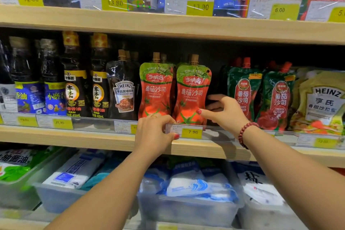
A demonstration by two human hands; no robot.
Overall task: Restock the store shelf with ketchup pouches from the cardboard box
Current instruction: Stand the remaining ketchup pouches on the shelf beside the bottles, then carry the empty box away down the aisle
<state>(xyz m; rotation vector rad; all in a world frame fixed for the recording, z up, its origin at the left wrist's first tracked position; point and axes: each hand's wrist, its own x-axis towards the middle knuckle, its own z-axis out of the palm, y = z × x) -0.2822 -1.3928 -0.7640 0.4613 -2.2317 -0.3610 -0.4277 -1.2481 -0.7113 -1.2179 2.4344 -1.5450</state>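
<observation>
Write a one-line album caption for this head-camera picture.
The left hand grips the price rail while the right hand pinches a red ketchup pouch on the middle shelf.

Both hands are working the middle shelf (pixel 74 137) here. The right hand (pixel 225 112) is pinching the lower edge of the right ketchup pouch (pixel 192 91), thumb on the front, fingers going behind it. The left hand (pixel 153 132) is gripping the clear price rail (pixel 218 134) right under the left ketchup pouch (pixel 155 87), which is standing upright, touching its twin.
</observation>
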